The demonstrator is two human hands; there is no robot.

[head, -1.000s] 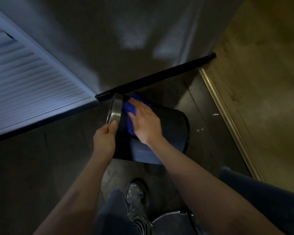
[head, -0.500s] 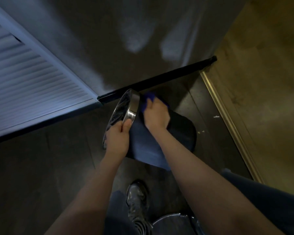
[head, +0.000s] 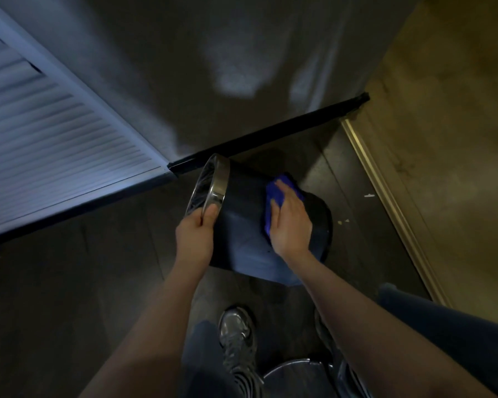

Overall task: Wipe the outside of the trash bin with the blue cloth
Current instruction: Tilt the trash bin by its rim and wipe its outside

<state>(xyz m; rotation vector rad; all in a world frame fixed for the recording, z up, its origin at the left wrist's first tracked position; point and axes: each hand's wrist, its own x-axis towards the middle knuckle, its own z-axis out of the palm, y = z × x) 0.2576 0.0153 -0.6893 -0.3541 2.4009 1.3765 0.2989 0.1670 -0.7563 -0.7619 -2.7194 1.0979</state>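
Tipped black round trash bin (head: 242, 225) w/ steel rim looks light: left hand (head: 194, 239) grips rim, right hand (head: 289, 222) presses flat on soft blue cloth (head: 272, 196).

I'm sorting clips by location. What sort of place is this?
Probably a corner indoors in a home, perhaps a hallway. Signs: a white louvered door, dark plank floor with black baseboard, and a small black trash bin tipped for wiping with a blue cloth.
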